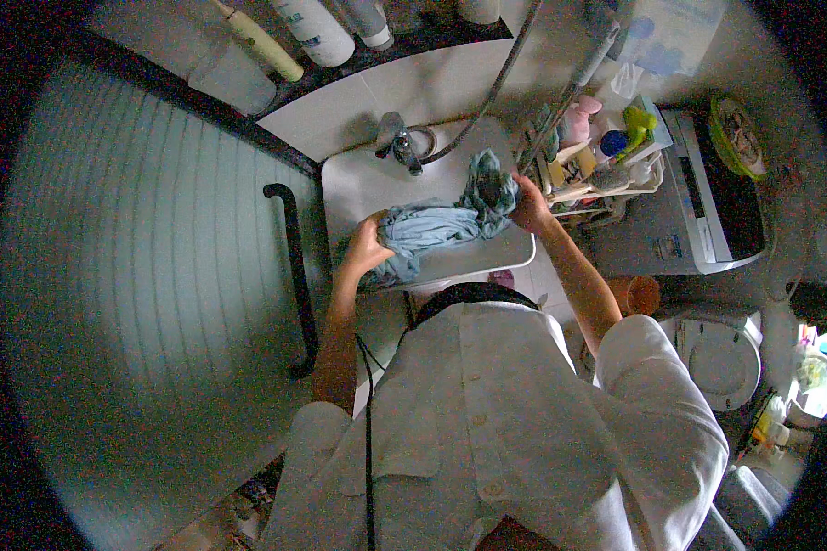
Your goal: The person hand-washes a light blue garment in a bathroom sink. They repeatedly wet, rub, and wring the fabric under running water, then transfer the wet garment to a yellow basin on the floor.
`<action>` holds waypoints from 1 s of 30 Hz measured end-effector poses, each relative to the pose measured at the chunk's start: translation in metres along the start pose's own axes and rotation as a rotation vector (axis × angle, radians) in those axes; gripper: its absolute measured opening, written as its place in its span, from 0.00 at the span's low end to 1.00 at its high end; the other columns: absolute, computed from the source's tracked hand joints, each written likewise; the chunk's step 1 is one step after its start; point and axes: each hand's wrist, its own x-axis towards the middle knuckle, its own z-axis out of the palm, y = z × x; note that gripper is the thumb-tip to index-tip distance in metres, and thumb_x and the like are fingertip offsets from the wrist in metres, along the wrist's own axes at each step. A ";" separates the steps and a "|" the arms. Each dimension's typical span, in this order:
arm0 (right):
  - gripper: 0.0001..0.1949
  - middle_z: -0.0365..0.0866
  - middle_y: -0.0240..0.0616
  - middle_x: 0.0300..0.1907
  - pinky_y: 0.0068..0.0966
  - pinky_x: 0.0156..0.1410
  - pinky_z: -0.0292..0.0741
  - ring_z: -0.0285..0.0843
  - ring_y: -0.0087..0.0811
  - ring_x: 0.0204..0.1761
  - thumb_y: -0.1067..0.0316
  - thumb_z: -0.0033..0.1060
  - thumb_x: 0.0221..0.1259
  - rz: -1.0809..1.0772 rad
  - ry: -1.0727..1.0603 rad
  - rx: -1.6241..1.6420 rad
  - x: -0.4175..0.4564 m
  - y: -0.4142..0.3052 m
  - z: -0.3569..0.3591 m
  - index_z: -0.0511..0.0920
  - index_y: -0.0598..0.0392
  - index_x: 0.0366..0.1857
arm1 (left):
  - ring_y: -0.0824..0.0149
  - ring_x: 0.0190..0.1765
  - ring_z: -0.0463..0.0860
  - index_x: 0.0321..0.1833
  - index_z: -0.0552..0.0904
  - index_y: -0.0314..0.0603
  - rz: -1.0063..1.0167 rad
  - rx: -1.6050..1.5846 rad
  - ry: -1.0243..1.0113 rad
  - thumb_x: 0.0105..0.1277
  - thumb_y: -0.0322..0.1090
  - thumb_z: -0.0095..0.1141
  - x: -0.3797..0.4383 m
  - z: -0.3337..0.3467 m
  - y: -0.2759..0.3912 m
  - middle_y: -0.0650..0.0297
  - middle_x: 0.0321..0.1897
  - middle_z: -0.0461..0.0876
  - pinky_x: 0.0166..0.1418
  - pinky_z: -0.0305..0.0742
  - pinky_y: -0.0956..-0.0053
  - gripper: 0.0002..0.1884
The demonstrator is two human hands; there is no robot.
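Observation:
A bunched light blue-grey cloth (434, 227) stretches between my two hands over a white washbasin (358, 179). At its left end my left hand (369, 244) grips the fabric, and some of it hangs down by the basin's near edge. My right hand (529, 204) holds the darker, crumpled right end, near the basin's right rim. The fingertips of both hands are partly hidden by the cloth. Behind the cloth stands a chrome faucet (406, 151) at the back of the basin. Whether water is running cannot be told.
A ribbed glass door with a black handle (293, 275) is at left. Bottles (313, 34) stand on the dark shelf above. To the right are a crowded rack (593, 182), a washing machine (703, 200) and a toilet (722, 365). A hose (496, 89) runs down to the basin.

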 end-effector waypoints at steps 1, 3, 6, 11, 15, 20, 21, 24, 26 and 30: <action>0.19 0.75 0.36 0.42 0.31 0.55 0.65 0.71 0.32 0.46 0.49 0.45 0.56 -0.022 0.096 0.013 -0.004 -0.004 0.010 0.73 0.52 0.42 | 0.63 0.39 0.78 0.41 0.74 0.33 -0.007 -0.022 -0.048 0.41 0.30 0.61 0.006 0.000 0.005 0.54 0.35 0.78 0.45 0.71 0.71 0.21; 0.18 0.74 0.35 0.44 0.28 0.54 0.65 0.70 0.30 0.47 0.53 0.46 0.56 -0.102 0.151 -0.210 0.015 0.011 -0.017 0.70 0.53 0.45 | 0.62 0.39 0.78 0.42 0.74 0.33 -0.041 -0.054 -0.124 0.41 0.30 0.62 0.010 -0.001 0.013 0.54 0.35 0.78 0.45 0.71 0.71 0.22; 0.20 0.70 0.37 0.49 0.27 0.56 0.64 0.69 0.30 0.48 0.59 0.48 0.56 -0.138 0.096 -0.393 0.017 0.009 0.007 0.66 0.56 0.51 | 0.63 0.39 0.78 0.42 0.74 0.32 -0.007 -0.017 -0.049 0.41 0.31 0.62 0.005 0.005 0.003 0.53 0.35 0.79 0.45 0.71 0.71 0.22; 0.23 0.72 0.36 0.48 0.26 0.54 0.67 0.71 0.29 0.47 0.56 0.48 0.55 -0.023 0.032 -0.321 0.028 0.014 -0.011 0.67 0.58 0.52 | 0.63 0.38 0.78 0.40 0.74 0.30 0.031 -0.018 -0.031 0.42 0.31 0.62 0.004 -0.003 0.024 0.53 0.34 0.79 0.45 0.71 0.71 0.21; 0.22 0.72 0.36 0.47 0.25 0.54 0.67 0.71 0.28 0.47 0.57 0.50 0.52 0.062 0.089 -0.404 0.023 0.002 0.008 0.69 0.59 0.50 | 0.63 0.37 0.78 0.40 0.74 0.30 0.007 -0.041 -0.045 0.41 0.32 0.62 0.003 -0.005 0.026 0.53 0.33 0.79 0.44 0.71 0.71 0.21; 0.23 0.75 0.39 0.41 0.28 0.51 0.69 0.73 0.31 0.42 0.56 0.51 0.50 -0.059 0.035 -0.167 0.007 -0.008 0.032 0.70 0.60 0.47 | 0.64 0.37 0.78 0.39 0.75 0.31 -0.003 -0.027 0.006 0.41 0.31 0.62 0.000 -0.001 0.018 0.54 0.34 0.79 0.44 0.71 0.72 0.20; 0.23 0.75 0.40 0.39 0.28 0.50 0.69 0.73 0.32 0.41 0.56 0.51 0.50 -0.063 0.063 -0.107 0.003 -0.009 0.038 0.70 0.60 0.47 | 0.64 0.37 0.78 0.39 0.75 0.31 0.006 -0.029 0.027 0.41 0.31 0.62 0.000 0.000 0.019 0.54 0.34 0.79 0.44 0.71 0.72 0.20; 0.19 0.75 0.35 0.30 0.27 0.40 0.72 0.74 0.28 0.32 0.52 0.56 0.49 -0.040 0.148 -0.158 -0.002 -0.016 0.054 0.73 0.58 0.36 | 0.65 0.37 0.78 0.39 0.75 0.32 -0.025 -0.133 0.034 0.41 0.30 0.62 0.000 0.001 0.026 0.54 0.33 0.79 0.44 0.71 0.73 0.20; 0.17 0.73 0.30 0.25 0.24 0.33 0.71 0.73 0.24 0.29 0.50 0.59 0.48 0.018 0.191 -0.155 -0.003 -0.019 0.063 0.72 0.55 0.30 | 0.65 0.37 0.78 0.39 0.75 0.32 -0.052 -0.122 0.032 0.41 0.30 0.62 0.000 -0.001 0.029 0.54 0.33 0.79 0.43 0.71 0.73 0.20; 0.16 0.73 0.31 0.26 0.23 0.34 0.70 0.72 0.24 0.30 0.55 0.59 0.49 -0.047 0.195 -0.287 0.005 -0.007 0.045 0.71 0.54 0.35 | 0.65 0.37 0.78 0.40 0.75 0.32 -0.053 -0.078 0.020 0.41 0.30 0.62 0.001 -0.001 0.031 0.55 0.34 0.79 0.43 0.71 0.73 0.20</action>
